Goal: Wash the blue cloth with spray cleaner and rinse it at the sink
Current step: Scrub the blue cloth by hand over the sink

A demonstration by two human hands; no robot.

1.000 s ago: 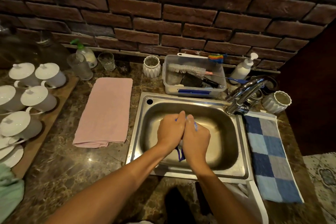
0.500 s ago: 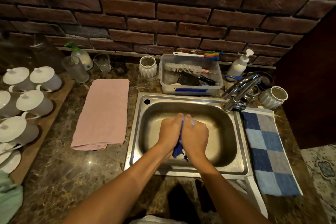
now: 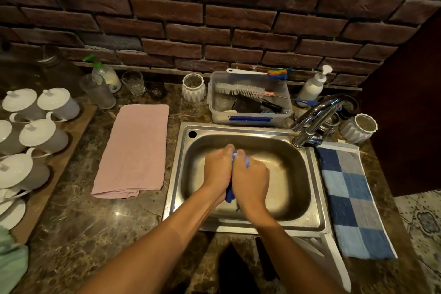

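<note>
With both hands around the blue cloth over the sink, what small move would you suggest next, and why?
Probably reach the right hand to the tap: no water is visibly running, and the blue cloth, bunched between it and the left hand over the sink, seems to need rinsing.

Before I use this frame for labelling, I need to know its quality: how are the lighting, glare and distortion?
Head view: dim, warm light; corners darken. Soft glare on the sink basin and faucet. Wide-angle bowing curves the brick wall and counter. The blue cloth is mostly hidden between left hand and right hand.
</note>
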